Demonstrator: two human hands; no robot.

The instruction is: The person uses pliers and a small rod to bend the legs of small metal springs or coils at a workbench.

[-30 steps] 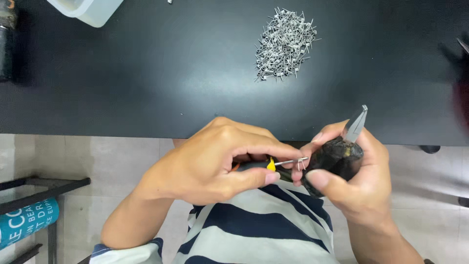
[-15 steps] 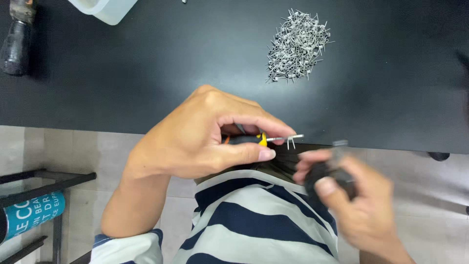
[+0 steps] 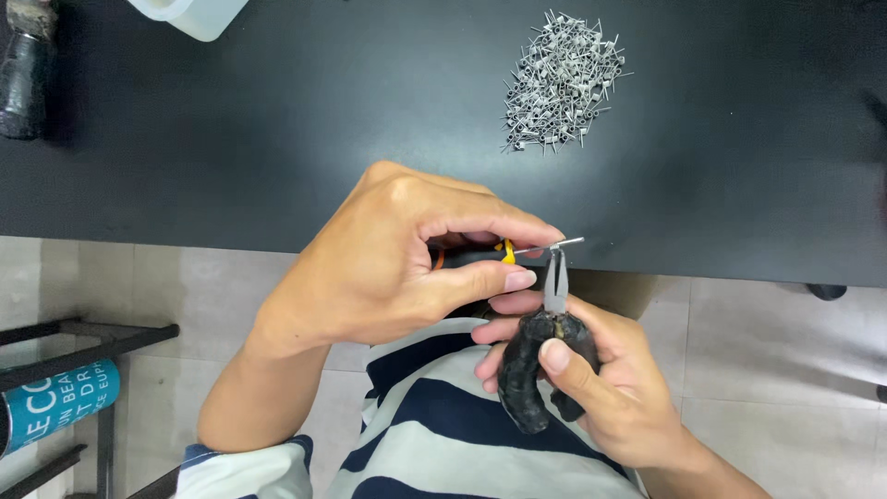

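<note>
Gripping thin silver rod (image 3: 554,245) | black-handled pliers (image 3: 552,319) | right hand (image 3: 601,388)

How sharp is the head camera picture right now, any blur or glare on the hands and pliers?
Head view: left hand, right hand and the black-handled needle-nose pliers are sharp, without motion blur; light is soft and even; the matte black tabletop shows only a faint sheen; the heap of small metal wire pieces is crisp.

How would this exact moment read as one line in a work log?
left hand: pinches yellow-handled tool with thin rod | right hand: holds black-handled pliers, tips at rod end | pile of small metal coils: on black table
</note>
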